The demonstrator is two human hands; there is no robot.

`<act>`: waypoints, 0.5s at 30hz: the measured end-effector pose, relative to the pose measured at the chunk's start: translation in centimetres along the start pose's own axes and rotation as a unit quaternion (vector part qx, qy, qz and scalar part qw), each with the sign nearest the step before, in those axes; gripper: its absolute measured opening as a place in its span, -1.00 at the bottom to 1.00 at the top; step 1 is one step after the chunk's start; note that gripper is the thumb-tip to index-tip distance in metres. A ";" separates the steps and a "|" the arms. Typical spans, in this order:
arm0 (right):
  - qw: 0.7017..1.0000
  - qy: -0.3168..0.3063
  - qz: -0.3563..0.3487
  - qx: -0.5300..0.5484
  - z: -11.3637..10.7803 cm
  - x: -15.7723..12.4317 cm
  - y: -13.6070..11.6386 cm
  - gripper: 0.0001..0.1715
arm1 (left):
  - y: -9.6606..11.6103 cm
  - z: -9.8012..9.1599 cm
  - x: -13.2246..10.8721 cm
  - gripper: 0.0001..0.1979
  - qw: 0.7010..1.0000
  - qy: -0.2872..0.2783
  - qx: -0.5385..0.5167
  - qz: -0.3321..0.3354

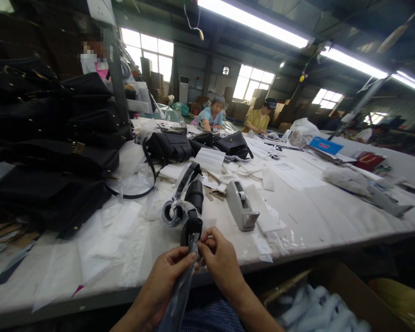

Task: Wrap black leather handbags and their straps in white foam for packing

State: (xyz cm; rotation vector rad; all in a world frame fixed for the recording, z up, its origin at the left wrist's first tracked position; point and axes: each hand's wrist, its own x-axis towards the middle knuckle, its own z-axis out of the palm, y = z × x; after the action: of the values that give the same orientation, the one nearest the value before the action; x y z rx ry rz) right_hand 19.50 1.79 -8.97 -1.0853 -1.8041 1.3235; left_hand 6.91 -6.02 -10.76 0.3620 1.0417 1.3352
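A black strap, partly sleeved in clear plastic film, runs from the table edge down toward my lap. My left hand grips the film-covered strap, thumb laid along its top. On the other side, my right hand pinches at the strap's edge with thumb and forefinger; the fingertips partly hide what they hold. Just beyond lie a black bag piece and a loop of strap wrapped in film. A grey tape dispenser stands to the right of them.
Black bags are stacked high on the left. Other black bags and white paper sheets cover the table's middle. A cardboard box of white rolls sits below the right edge. Two people work across the table, another stands at left.
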 end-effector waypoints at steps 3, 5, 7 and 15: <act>1.000 -0.018 0.000 -0.011 0.1 0.2 -0.1 -0.88 | 0.3 -0.1 0.2 -0.62 0.999 -0.025 -0.016 -0.023; 0.999 -0.020 0.001 -0.031 0.2 0.5 0.1 -0.85 | 0.3 -0.1 0.4 -0.64 0.999 -0.039 -0.021 -0.029; 0.999 -0.017 0.001 -0.051 0.2 0.7 0.3 -0.81 | 0.2 0.0 0.4 -0.66 0.998 -0.051 -0.024 -0.031; 0.995 -0.010 -0.049 -0.087 -1.5 -1.3 -1.1 -0.91 | 0.3 0.3 -0.5 -0.64 0.999 0.002 -0.022 -0.030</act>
State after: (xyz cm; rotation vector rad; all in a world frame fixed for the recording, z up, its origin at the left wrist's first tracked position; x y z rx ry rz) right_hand 21.11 1.13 -7.54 -1.0623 -1.9908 1.1412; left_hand 7.01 -6.24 -10.16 0.2932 1.0184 1.3031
